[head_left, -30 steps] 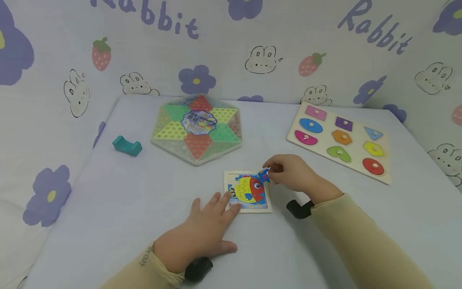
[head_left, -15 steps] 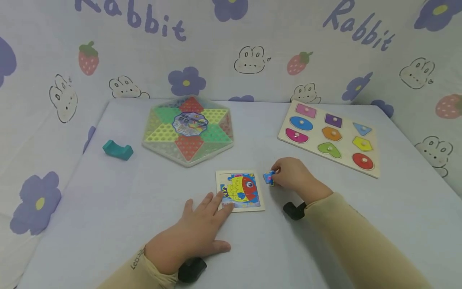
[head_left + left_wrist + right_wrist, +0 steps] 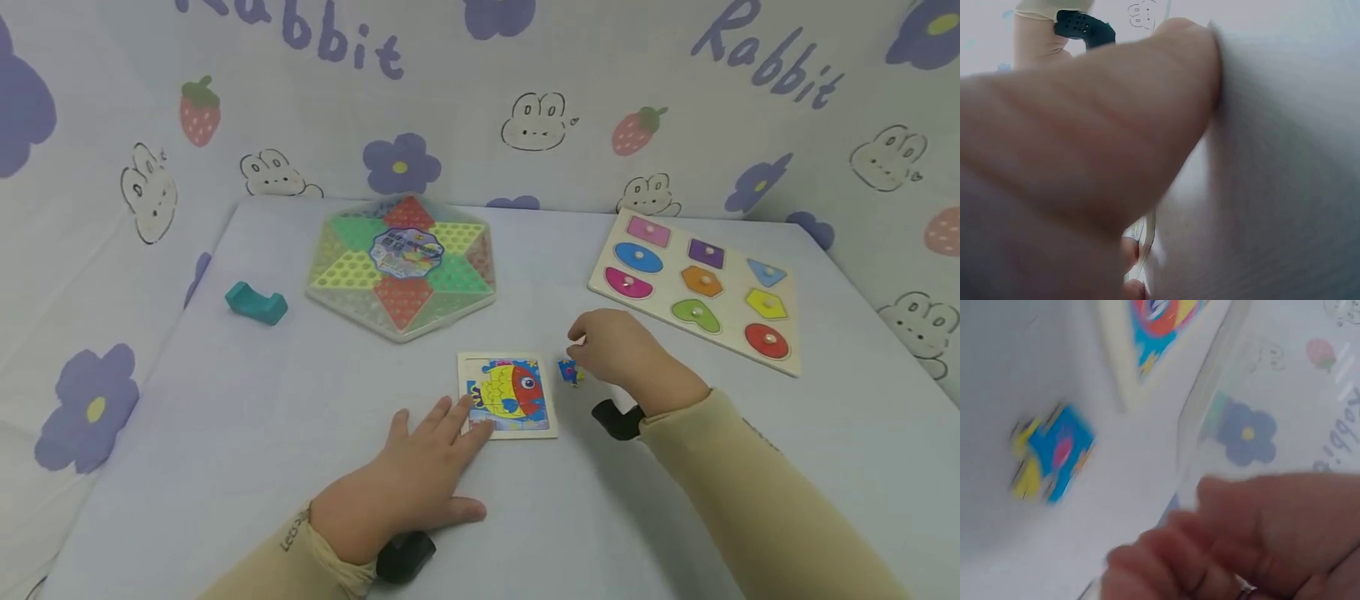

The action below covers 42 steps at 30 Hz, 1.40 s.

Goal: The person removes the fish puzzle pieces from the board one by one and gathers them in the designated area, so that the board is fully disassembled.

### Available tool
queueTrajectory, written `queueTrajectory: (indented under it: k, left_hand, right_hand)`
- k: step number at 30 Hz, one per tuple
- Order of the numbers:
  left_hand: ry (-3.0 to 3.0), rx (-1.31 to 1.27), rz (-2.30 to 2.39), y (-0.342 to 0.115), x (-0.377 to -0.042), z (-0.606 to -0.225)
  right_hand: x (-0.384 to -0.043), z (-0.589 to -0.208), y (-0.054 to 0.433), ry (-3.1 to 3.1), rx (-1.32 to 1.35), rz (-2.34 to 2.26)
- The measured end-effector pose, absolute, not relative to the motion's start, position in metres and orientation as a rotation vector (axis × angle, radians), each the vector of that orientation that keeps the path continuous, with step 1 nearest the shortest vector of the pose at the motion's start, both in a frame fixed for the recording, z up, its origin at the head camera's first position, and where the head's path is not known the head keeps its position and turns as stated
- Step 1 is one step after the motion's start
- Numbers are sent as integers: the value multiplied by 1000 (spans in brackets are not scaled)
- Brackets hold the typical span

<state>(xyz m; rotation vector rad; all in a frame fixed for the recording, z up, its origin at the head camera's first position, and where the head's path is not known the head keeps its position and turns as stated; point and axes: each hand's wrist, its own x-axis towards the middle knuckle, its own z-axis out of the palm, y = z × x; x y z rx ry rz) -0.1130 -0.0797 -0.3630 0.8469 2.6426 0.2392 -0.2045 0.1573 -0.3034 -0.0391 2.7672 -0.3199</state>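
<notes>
A small fish jigsaw puzzle in a pale wooden frame lies flat before me; its upper left part shows bare wood. My left hand lies palm down with fingers spread, fingertips resting on the puzzle's left edge. In the left wrist view that hand fills much of the picture. One loose blue puzzle piece with a pink spot and yellow edges lies on the table just right of the frame. Over it hovers my right hand, fingers loosely curled around nothing. The right wrist view shows the piece apart from the fingertips.
Behind the puzzle to the left lies a hexagonal Chinese checkers board in a clear cover. A teal curved block sits farther left. At the back right is a wooden knobbed shape board. Patterned cloth hangs behind the table.
My right hand has carried the blue piece from the puzzle's upper right corner to the table on the right, let go of it and lifted slightly. The left hand has stayed on the frame.
</notes>
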Motion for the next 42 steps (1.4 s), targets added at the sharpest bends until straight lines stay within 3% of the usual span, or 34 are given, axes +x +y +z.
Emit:
queueTrajectory:
  k: [11, 42]
  left_hand:
    - [2646, 899, 211, -78, -115, -364]
    - [2631, 849, 184, -84, -113, -358]
  right_hand:
    - [-202, -334, 114, 2730, -368, -326]
    - [-214, -341, 101, 2670, -403, -432]
